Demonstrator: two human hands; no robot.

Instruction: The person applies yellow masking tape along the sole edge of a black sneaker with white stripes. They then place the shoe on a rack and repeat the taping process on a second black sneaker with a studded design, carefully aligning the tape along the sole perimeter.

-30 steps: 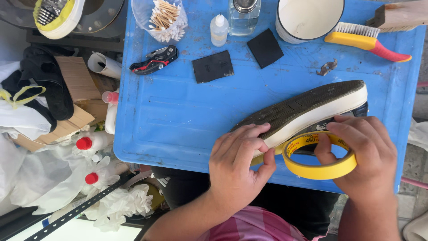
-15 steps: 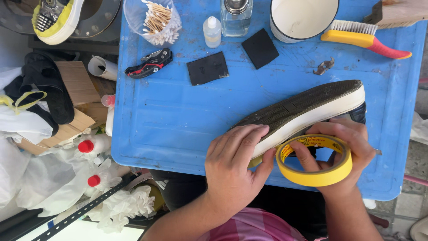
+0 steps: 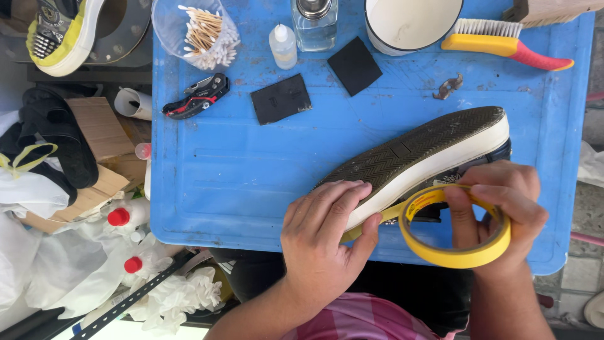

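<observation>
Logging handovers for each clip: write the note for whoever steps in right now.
Left hand: presses the toe of the shoe, which lies sole-up on the blue table.
Right hand: holds the yellow tape roll, thumb through its core.
Done: the tape's end runs under the left fingers along the white sole edge.
Left: the edge toward the heel shows no tape.
Cutter lies unused, far left.

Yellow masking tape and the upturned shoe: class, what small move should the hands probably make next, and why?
Probably draw the tape roll in the right hand further along the white sole edge of the shoe. The left hand already presses the free end against the toe, and most of that edge is bare.
</observation>
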